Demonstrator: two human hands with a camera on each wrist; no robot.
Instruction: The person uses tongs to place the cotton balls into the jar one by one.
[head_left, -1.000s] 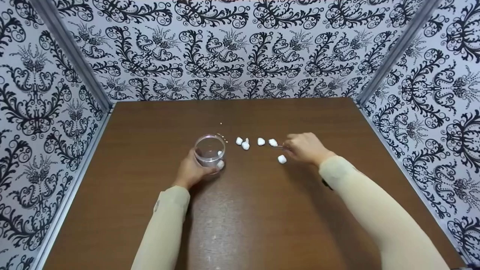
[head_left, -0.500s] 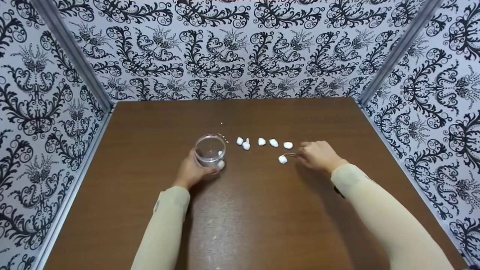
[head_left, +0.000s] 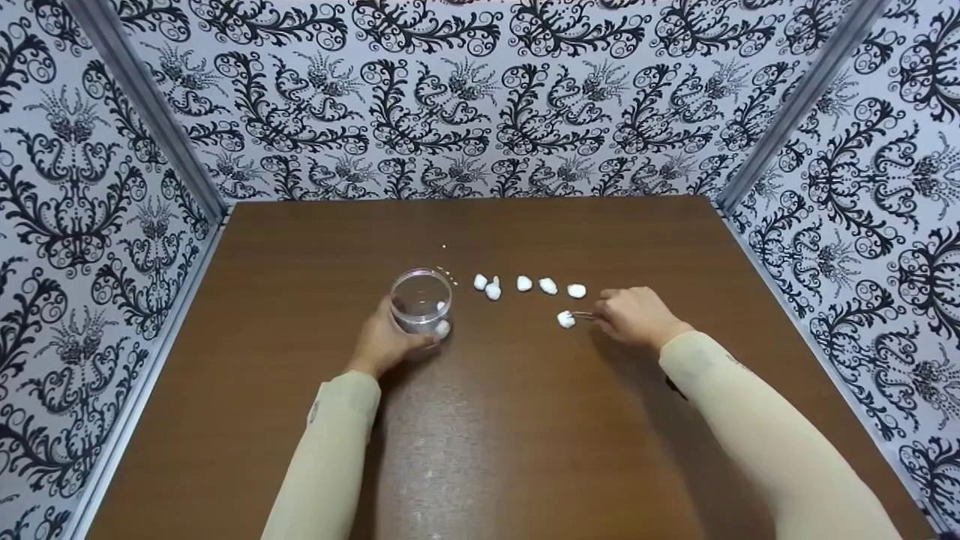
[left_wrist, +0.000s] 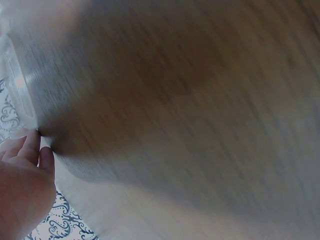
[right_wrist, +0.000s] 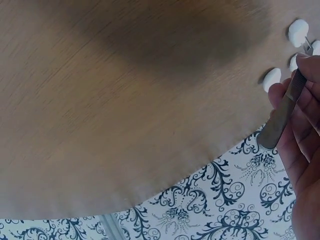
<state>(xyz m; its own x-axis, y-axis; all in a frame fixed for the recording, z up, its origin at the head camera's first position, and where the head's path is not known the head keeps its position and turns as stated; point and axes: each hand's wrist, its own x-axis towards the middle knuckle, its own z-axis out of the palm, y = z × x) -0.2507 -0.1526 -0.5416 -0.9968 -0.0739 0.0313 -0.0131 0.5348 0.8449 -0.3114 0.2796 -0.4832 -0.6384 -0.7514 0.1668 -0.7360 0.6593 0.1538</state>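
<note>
On the counter (head_left: 525,420), the cup (head_left: 421,301) stood at 9 o'clock of a row of pebbles (head_left: 524,283). One pebble (head_left: 565,319) lay at 6 o'clock of the row's right end, the tweezers (head_left: 583,315) touching it from 3 o'clock.

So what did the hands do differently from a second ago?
The right hand drew back to the right and toward the person, uncovering one white pebble in the row. Its tweezers moved from that row to the lone pebble nearer the person. The left hand kept gripping the clear cup, and the other pebbles stayed put.
</note>
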